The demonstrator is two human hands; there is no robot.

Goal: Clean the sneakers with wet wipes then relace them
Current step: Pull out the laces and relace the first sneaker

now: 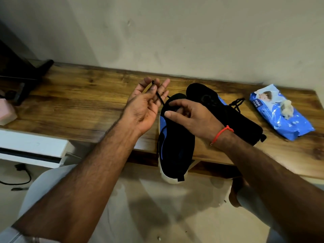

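The table [87, 95] is wood with a dark, visible grain and a low sheen. Both sneakers [177, 137] have matt black cloth uppers, the near one with a smooth whitish rubbery sole. The wipes pack [280, 113] is glossy, crinkled blue plastic film.

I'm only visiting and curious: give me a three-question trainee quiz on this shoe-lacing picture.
1. True or false: the blue wet-wipe packet lies on the wooden table.
2. Which hand lifts the thin black shoelace? A left, B right.
3. Fill in: the near black-and-blue sneaker hangs its heel over the table's ____ edge.

Key: 1 true. 2 A: the left hand pinches the lace; the right hand rests on the sneaker. 3 front.
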